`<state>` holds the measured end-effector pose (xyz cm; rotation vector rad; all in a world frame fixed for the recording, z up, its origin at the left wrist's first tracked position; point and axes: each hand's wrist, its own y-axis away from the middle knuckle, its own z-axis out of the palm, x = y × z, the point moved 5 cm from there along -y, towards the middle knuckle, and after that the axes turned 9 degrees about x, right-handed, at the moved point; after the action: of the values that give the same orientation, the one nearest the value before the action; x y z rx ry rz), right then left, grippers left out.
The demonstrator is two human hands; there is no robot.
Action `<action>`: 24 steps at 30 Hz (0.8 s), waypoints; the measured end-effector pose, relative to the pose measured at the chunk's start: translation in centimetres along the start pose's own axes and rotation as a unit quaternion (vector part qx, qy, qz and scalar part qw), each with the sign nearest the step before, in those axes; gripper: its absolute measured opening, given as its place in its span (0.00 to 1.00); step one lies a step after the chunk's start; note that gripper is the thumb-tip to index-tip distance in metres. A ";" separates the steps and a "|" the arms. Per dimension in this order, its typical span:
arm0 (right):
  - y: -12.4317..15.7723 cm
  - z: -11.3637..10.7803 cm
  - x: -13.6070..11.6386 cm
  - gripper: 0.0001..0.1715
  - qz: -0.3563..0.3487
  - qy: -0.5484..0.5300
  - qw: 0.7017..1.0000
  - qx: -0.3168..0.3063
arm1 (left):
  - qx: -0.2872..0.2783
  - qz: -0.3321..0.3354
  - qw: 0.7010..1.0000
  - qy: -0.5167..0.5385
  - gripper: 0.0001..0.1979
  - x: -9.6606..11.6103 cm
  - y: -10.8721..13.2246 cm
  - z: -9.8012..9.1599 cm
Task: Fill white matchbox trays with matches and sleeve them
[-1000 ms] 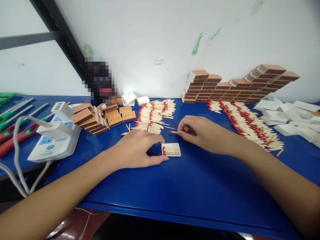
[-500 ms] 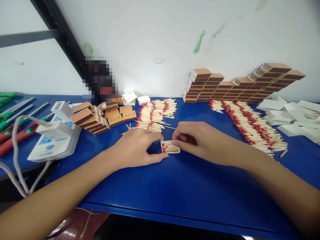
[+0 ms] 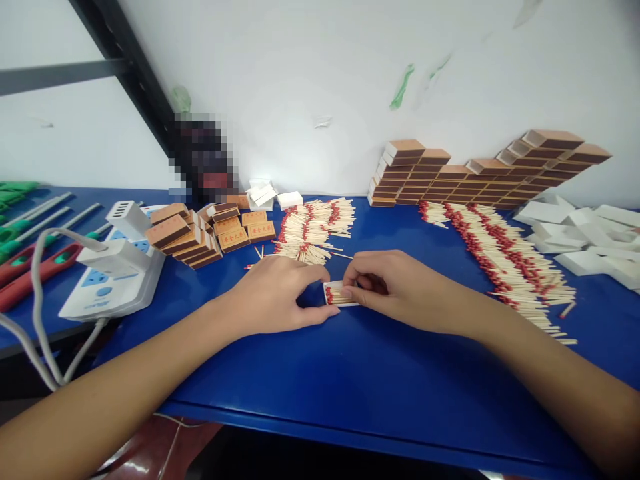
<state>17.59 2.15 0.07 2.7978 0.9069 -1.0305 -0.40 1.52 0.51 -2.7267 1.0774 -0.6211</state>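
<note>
A blue counter runs across the view, seen from above, with two bare forearms reaching in from the lower corners. Just beyond its near edge, a small white tray lies between the two hands, with red-tipped matches inside, their heads at its left end. The left hand has thumb and forefinger parted by the tray's width, holding its left end between them. The right hand bends over the tray's right end, fingers curled, thumb and forefinger close together; whether they pinch a match cannot be told.

To the left stands a white power strip with plugged-in adapters, near red-handled tools. Beyond the hands, a loose match pile lies left of centre and a longer match bank to the right. Brown matchboxes are heaped past the strip; white trays sit at far right. Farthest back, stacked matchboxes form a stepped row before a pale wall.
</note>
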 end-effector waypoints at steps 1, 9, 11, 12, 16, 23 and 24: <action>0.0 0.0 -0.1 0.13 -0.004 0.001 1.000 0.003 | -0.001 -0.001 1.000 0.000 0.16 0.0 0.0 0.0; -1.3 -0.9 1.4 0.08 0.006 0.020 0.989 0.145 | -0.020 0.000 1.000 -0.003 0.18 0.2 0.1 0.2; -2.1 -0.7 2.1 0.07 -0.014 0.046 0.983 0.175 | -0.023 0.003 1.000 0.000 0.18 0.2 0.2 0.3; -2.4 -0.5 2.4 0.07 -0.025 0.058 0.983 0.173 | -0.021 0.006 1.000 0.001 0.18 0.2 0.2 0.3; -3.0 0.0 3.2 0.06 -0.016 0.090 0.980 0.174 | -0.016 0.017 1.000 0.002 0.18 0.2 0.2 0.2; -2.3 -0.2 3.3 0.11 0.035 0.121 0.982 0.140 | -0.017 0.016 1.000 0.005 0.17 0.3 0.0 0.2; -2.3 -0.1 3.3 0.11 0.036 0.124 0.982 0.140 | -0.016 0.017 1.000 0.006 0.17 0.3 0.0 0.2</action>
<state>18.46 5.81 -1.47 3.2238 0.7205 -0.8733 -0.13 1.29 0.39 -2.7282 1.1448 -0.6221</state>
